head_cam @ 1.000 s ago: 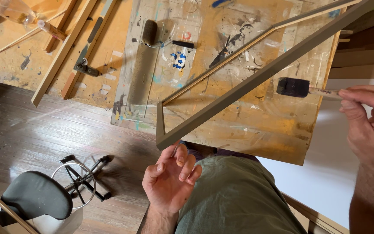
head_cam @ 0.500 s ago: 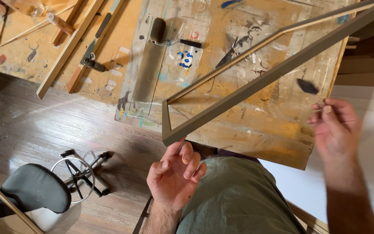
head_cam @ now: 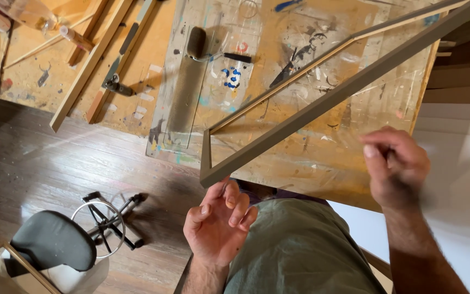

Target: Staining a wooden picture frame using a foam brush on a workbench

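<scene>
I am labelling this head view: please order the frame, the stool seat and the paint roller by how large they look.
1. Frame, spanning most of the table.
2. Stool seat, though it lies on the floor, farther from the camera.
3. Paint roller, clearly smallest.

A paint-stained wooden workbench (head_cam: 322,158) carries a grey frame (head_cam: 322,103), paint roller (head_cam: 197,42) and wood strips (head_cam: 85,68).
</scene>
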